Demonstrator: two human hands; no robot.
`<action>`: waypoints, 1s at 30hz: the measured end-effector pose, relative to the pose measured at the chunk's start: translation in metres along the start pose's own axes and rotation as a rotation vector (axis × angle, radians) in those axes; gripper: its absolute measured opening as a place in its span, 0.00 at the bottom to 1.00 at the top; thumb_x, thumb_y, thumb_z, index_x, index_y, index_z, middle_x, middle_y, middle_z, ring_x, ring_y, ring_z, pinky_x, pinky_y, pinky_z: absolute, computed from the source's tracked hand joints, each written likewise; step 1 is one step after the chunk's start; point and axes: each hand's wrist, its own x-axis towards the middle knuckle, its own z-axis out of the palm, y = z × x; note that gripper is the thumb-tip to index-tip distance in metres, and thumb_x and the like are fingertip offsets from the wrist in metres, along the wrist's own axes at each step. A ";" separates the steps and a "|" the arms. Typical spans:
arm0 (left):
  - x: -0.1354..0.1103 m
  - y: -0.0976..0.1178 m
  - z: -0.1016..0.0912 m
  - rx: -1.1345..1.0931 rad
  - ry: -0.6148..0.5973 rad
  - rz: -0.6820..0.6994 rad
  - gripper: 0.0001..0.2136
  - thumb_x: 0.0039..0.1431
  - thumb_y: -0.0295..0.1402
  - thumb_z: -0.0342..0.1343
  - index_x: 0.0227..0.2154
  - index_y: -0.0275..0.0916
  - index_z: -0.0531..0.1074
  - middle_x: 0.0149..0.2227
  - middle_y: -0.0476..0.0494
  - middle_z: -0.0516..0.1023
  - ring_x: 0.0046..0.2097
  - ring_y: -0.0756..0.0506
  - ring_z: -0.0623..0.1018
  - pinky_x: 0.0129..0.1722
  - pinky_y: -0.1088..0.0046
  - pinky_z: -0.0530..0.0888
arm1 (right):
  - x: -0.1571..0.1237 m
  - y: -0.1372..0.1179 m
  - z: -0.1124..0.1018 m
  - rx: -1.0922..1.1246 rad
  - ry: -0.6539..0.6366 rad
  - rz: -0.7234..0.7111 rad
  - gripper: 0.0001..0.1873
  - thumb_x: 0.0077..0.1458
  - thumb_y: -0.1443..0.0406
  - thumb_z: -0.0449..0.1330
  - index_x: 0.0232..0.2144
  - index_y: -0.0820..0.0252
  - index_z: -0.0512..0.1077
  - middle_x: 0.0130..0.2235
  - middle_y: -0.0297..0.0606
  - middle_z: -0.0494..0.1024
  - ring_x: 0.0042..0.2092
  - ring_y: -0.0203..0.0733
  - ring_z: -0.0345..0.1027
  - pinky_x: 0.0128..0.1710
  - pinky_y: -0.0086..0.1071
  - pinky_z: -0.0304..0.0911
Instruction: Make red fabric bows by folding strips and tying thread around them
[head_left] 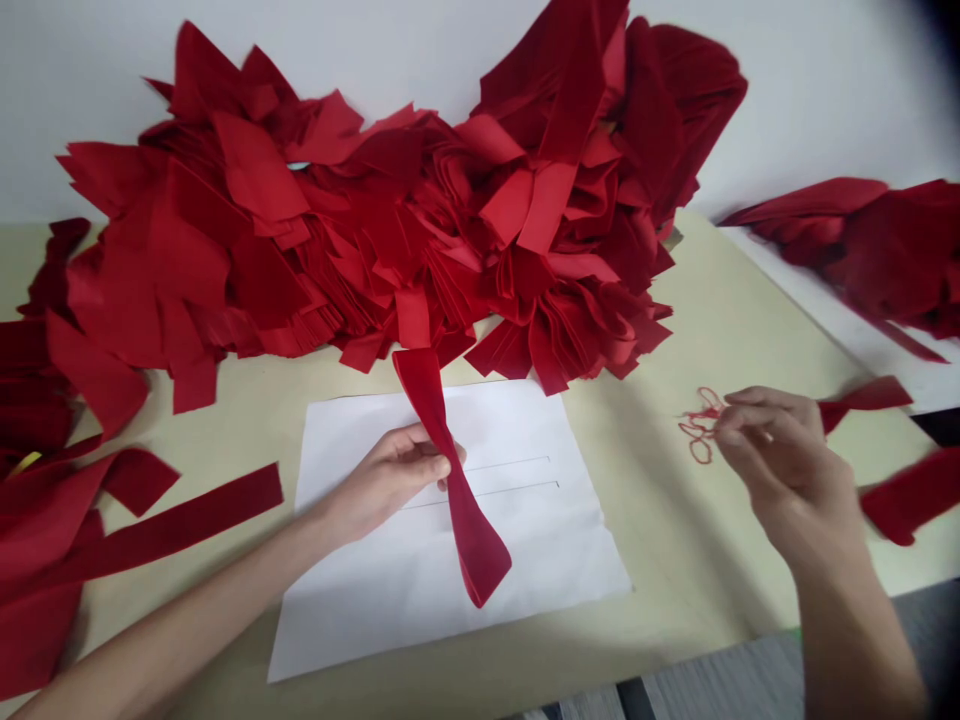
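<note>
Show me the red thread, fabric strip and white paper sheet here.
Red thread point(690, 428), head view: on a loop by the right hand point(780, 465).
Red fabric strip point(480, 545), head view: its lower end, below the left hand point(386, 480).
White paper sheet point(555, 560), head view: a bare area at right.

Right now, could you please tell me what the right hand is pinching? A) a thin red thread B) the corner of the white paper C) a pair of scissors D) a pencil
A: the right hand pinches the thin red thread in its fingertips, while the left hand grips a red fabric strip.
</note>
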 end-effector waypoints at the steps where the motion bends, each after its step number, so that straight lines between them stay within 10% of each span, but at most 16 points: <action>1: 0.000 0.000 0.000 0.000 0.000 -0.002 0.03 0.51 0.30 0.61 0.29 0.37 0.74 0.30 0.47 0.72 0.32 0.49 0.68 0.36 0.70 0.64 | 0.001 -0.003 -0.001 0.061 0.001 0.056 0.02 0.52 0.63 0.59 0.29 0.53 0.68 0.44 0.43 0.65 0.52 0.47 0.62 0.42 0.37 0.64; 9: 0.000 0.001 -0.001 -0.002 -0.037 -0.031 0.04 0.50 0.31 0.62 0.28 0.37 0.74 0.29 0.47 0.71 0.33 0.48 0.68 0.37 0.69 0.64 | 0.014 -0.043 0.000 0.116 -0.378 0.020 0.07 0.56 0.60 0.57 0.28 0.55 0.69 0.42 0.40 0.67 0.44 0.43 0.65 0.39 0.35 0.63; 23: -0.001 -0.005 -0.001 0.017 -0.053 0.025 0.06 0.50 0.34 0.64 0.31 0.38 0.77 0.33 0.45 0.77 0.39 0.45 0.73 0.45 0.65 0.66 | 0.008 -0.133 0.073 0.440 -0.795 -0.063 0.05 0.60 0.64 0.54 0.33 0.57 0.69 0.36 0.35 0.74 0.39 0.38 0.68 0.39 0.33 0.64; 30: -0.002 -0.007 0.002 0.010 0.054 0.057 0.07 0.52 0.34 0.63 0.32 0.37 0.77 0.30 0.45 0.79 0.35 0.45 0.76 0.41 0.65 0.69 | -0.007 -0.146 0.091 0.439 -0.803 -0.033 0.05 0.57 0.67 0.55 0.32 0.55 0.71 0.34 0.30 0.77 0.34 0.35 0.70 0.32 0.29 0.65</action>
